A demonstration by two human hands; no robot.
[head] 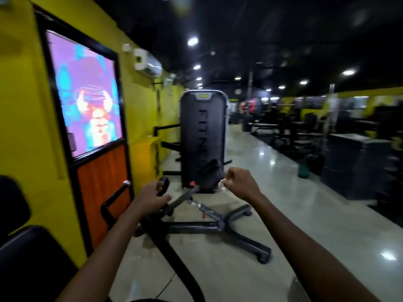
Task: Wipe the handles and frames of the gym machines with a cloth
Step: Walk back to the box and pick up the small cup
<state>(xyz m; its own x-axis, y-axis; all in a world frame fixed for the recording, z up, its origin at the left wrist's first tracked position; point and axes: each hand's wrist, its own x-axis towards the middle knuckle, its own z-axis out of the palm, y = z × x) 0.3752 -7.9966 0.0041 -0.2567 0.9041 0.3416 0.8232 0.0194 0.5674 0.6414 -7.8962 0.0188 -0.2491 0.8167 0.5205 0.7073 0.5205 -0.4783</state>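
Left hand (152, 196): fingers curled loosely at machine handle (163, 185), grip uncertain | right hand (238, 184): pinched on white cloth (222, 184), raised right of handle | frame bar (183, 198): slanting between hands, below cloth | nearer: left

yellow wall (19, 118) at left | black-framed door (87, 118) set in it, bright poster above, orange panel below | white air conditioner (148, 63) mounted high on wall | glossy tiled floor (283, 192) reflecting ceiling lights (193, 41) | green container (303, 170) on floor at right
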